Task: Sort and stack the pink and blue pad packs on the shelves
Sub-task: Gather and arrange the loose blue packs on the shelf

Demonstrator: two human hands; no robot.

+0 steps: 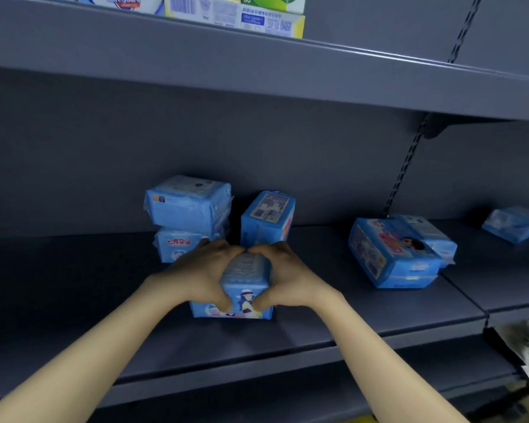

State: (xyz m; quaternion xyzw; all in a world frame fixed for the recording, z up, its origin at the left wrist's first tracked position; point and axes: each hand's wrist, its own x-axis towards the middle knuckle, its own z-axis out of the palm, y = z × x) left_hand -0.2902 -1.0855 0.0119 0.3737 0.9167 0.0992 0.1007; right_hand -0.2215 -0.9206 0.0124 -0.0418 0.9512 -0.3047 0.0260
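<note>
**Seating the Blue Pack Near the Shelf Front**

The person's left hand [206,274] and right hand [283,276] clasp a soft blue plastic-wrapped pad pack [246,277] from either side. The fingers curl over its top and the thumbs press its printed front. The pack stands on the grey metal shelf [348,315], close to the front edge and near the middle of the bay.

Behind it, toward the back wall, sits a stack of two blue packs [190,215]. Just beside the stack stands an upright blue pack [268,215]. A tilted blue bundle [397,254] lies toward the right end of the shelf. No pink pack is visible.

Recommended handling:
1. Keep pressure even on both sides, since the soft wrapper is likely to buckle under a one-sided squeeze.
2. Square the pack to the front edge before letting go.
3. If it is to join the stack, lift it clear rather than sliding it, so the upright pack is not toppled.
</note>
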